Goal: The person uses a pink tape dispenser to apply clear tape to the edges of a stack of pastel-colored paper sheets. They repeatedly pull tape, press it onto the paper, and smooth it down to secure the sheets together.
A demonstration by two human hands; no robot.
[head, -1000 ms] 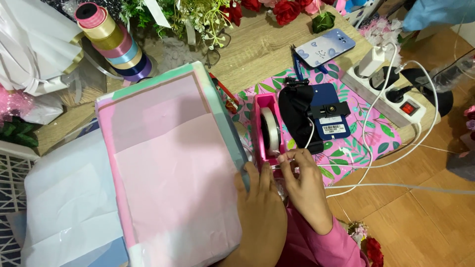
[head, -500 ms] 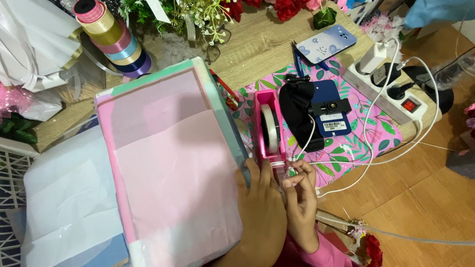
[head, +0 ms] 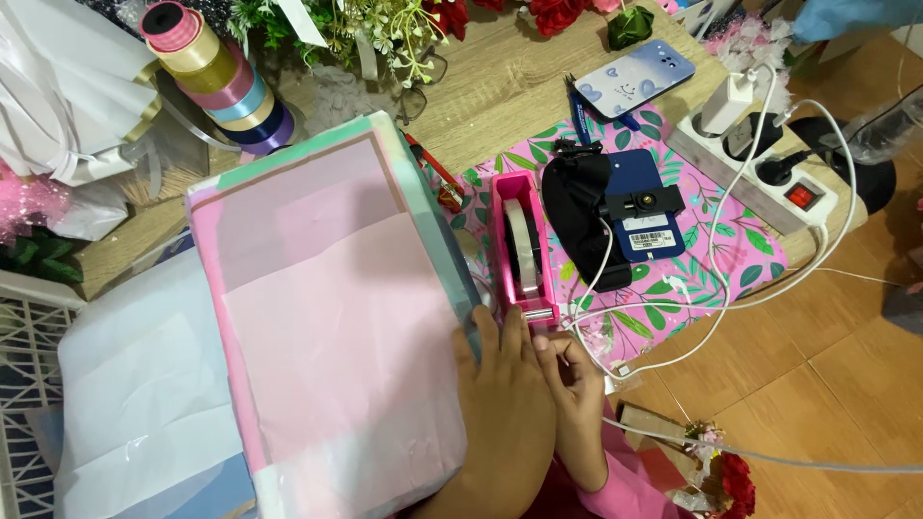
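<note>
The left hand (head: 505,404) lay flat and open, palm down, on the near right edge of the wrapped box (head: 327,317), fingers stretched toward the dispenser (head: 524,252). The right hand (head: 572,399) sat just beside it, touching it, with its fingers curled and the fingertips (head: 543,341) pinched at the dispenser's cutting end; whether a strip of tape was between them could not be made out, since tape there would be clear and the fingers covered the spot. A pink sleeve (head: 625,485) showed at the right wrist, cut off by the bottom edge.

The box, in pink and pale green paper, lay tilted directly ahead and to the left of the left hand; its lower corner ran out of view. Beneath and left of it was pale blue paper (head: 135,404), and at the far left a white basket (head: 24,336) was only partly visible, its contents hidden.

The pink dispenser stood just beyond both hands with a tape roll (head: 522,248) upright in it. Right of it, on a pink leafy mat (head: 731,259), lay a black and blue device (head: 615,216), with white cables (head: 731,303) looping past the right hand. Farther off were a phone (head: 635,79), a power strip (head: 760,173), and, well beyond the left hand, stacked ribbon spools (head: 216,82).
</note>
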